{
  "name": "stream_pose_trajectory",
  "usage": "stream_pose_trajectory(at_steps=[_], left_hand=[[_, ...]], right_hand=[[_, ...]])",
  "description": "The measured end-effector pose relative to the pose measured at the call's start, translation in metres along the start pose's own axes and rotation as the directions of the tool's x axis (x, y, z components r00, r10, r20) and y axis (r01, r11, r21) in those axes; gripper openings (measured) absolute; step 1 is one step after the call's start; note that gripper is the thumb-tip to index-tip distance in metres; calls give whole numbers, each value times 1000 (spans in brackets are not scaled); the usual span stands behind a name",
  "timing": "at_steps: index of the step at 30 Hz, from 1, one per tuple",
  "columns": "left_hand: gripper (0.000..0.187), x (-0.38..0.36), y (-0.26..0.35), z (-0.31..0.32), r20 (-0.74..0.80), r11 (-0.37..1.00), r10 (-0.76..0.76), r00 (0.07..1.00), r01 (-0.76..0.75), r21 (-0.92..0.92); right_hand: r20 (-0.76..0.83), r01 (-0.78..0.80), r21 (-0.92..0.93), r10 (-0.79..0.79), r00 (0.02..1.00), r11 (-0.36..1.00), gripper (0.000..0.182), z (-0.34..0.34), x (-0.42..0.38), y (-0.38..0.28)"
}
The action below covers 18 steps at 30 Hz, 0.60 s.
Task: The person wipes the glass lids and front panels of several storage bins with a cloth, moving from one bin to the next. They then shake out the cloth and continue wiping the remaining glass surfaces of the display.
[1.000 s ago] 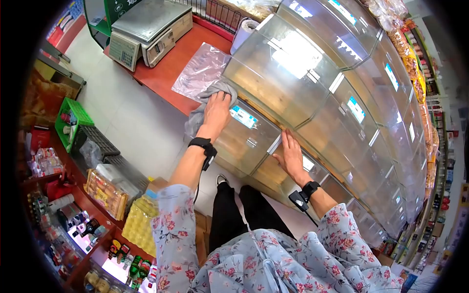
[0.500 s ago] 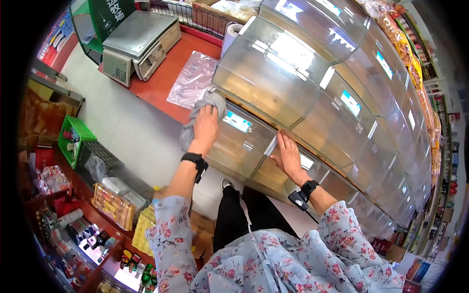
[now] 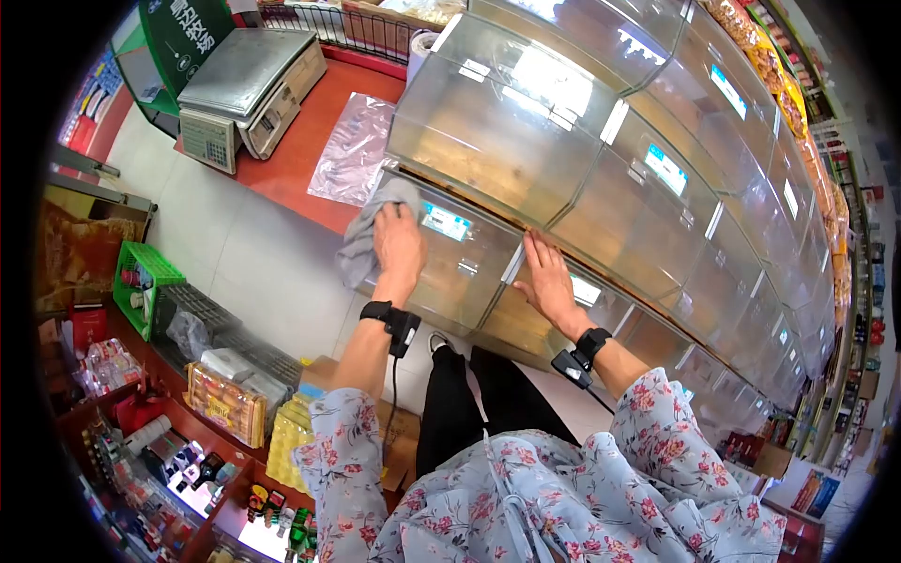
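A grey cloth [image 3: 361, 246] is bunched under my left hand [image 3: 399, 246], whose fingers press it against the upper left corner of a clear display bin [image 3: 460, 272]. My right hand [image 3: 549, 281] lies flat with fingers stretched on the bin's top edge, near a white divider strip, and holds nothing. A blue-and-white price label [image 3: 446, 221] sits on the bin front between my hands. Above it rises another clear bin [image 3: 497, 141] with a wooden-coloured base.
A scale [image 3: 246, 75] and a flat plastic bag [image 3: 354, 148] rest on the red counter [image 3: 282, 183] at the upper left. A green crate [image 3: 141, 281] and egg trays [image 3: 289, 441] are at the lower left. More clear bins [image 3: 648, 188] extend right.
My left hand has shifted slightly down with the cloth and its wrist has turned. The view has moved a little, so the scale and bins appear further left. My right hand stays on the edge.
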<state>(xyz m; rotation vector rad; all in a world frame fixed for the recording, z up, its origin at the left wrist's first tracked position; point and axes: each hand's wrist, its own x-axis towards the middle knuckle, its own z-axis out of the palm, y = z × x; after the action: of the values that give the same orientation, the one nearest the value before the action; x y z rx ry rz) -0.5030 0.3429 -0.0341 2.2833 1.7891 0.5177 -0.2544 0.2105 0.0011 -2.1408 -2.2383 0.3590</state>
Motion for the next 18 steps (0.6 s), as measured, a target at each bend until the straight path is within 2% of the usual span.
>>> stream_pose_trajectory(at_steps=[1, 3, 6, 7, 9, 12, 13, 15, 18], left_hand=[[26, 0, 9, 3, -11, 999, 35, 999, -35, 0], [24, -7, 39, 12, 74, 985, 169, 983, -170, 3], [22, -44, 89, 23, 107, 915, 403, 909, -402, -32], [24, -58, 102, 31, 171, 899, 437, 883, -420, -128], [26, -80, 114, 27, 63, 862, 490, 870, -472, -183], [26, -64, 90, 20, 68, 812, 568, 820, -545, -211], [25, -54, 81, 15, 12, 817, 563, 827, -554, -158], [23, -33, 73, 9, 23, 870, 489, 872, -485, -93], [20, -35, 94, 21, 47, 916, 374, 926, -361, -176]], right_hand=[[-1, 0, -5, 0, 1000, 1000, 98, 0, 0, 1], [17, -4, 14, 4, 1000, 1000, 98, 0, 1, 2], [12, -8, 11, 8, 1000, 1000, 98, 1, 0, 3], [16, -9, 0, 9, 1000, 1000, 98, 3, 0, 5], [34, -10, -4, 10, 999, 1000, 99, 1, 0, 5], [70, -31, 34, 29, 997, 999, 100, -2, 1, 5], [37, -16, 49, 14, 999, 999, 100, -2, 1, 5], [-27, 8, 87, -6, 1000, 996, 100, 0, -1, 5], [-37, 18, 121, -14, 999, 992, 98, 2, 0, 9]])
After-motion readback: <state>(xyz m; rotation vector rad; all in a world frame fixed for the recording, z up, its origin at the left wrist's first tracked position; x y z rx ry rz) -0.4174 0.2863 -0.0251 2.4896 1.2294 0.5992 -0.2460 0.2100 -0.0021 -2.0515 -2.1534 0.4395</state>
